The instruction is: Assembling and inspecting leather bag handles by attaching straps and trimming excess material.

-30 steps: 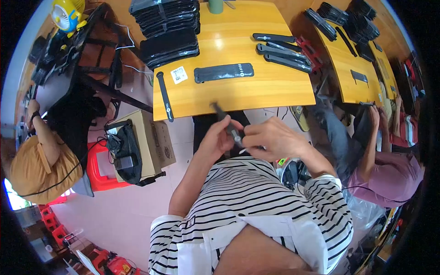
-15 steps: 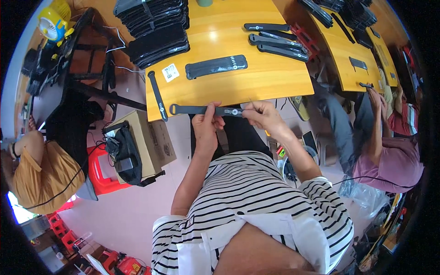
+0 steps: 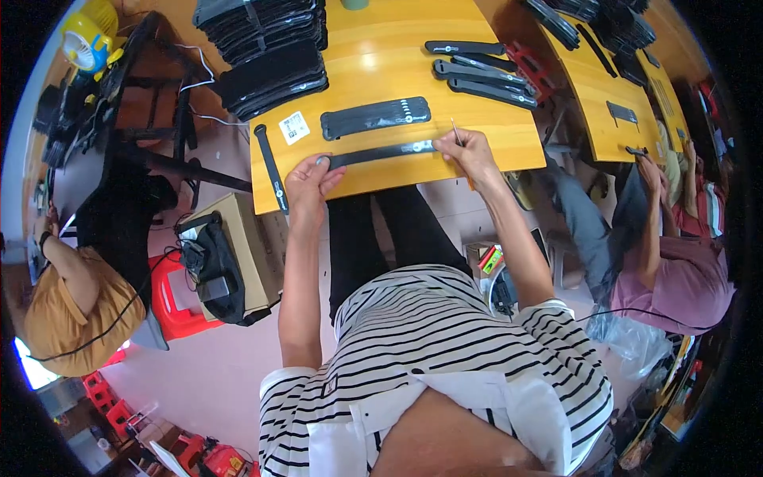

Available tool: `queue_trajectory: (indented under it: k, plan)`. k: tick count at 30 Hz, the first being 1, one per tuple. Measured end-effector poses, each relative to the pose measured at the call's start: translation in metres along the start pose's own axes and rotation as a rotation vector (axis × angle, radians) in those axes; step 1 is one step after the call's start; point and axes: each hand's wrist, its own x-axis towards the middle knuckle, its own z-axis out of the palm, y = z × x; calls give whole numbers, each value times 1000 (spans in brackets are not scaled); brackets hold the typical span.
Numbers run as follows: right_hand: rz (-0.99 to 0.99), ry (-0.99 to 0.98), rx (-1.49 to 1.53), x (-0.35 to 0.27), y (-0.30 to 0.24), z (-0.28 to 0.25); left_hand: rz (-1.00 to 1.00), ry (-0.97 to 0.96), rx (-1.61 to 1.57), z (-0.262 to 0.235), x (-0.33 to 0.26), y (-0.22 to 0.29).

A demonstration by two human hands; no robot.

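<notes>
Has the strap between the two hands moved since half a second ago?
Yes, forward: against the table, the held strap has gone from the near edge to close by the strap bundle.

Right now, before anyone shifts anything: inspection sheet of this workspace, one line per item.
Surface: yellow wooden table.
Job's things: held black strap, raised between both hands; flat strap bundle beyond it; tall strap stack at far left; loose straps at right; single strap along left edge.
Clutter: white label beside the bundle.
Hands: left hand grips the strap's left end; right hand, at its right end, holds a thin tool.
Cables: white cable by the black frame at left.
Surroundings: co-workers both sides; red stool and cardboard box on the left.
</notes>
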Motion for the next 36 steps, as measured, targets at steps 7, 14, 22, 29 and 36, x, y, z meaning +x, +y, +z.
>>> queue_trajectory:
  k: [7,14,22,29,36]
  plan:
    - [-26,75,-37,44,6,7,74,29,207,-1,49,-6]
    - [-83,186,-261,64,31,8,164,173,431,1,64,-9]
    - [-93,290,-436,53,9,15,165,204,481,-5,73,-16]
    - [-150,297,-473,58,15,14,197,199,477,5,68,-13]
    - [-108,305,-398,66,26,11,187,200,492,2,73,-16]
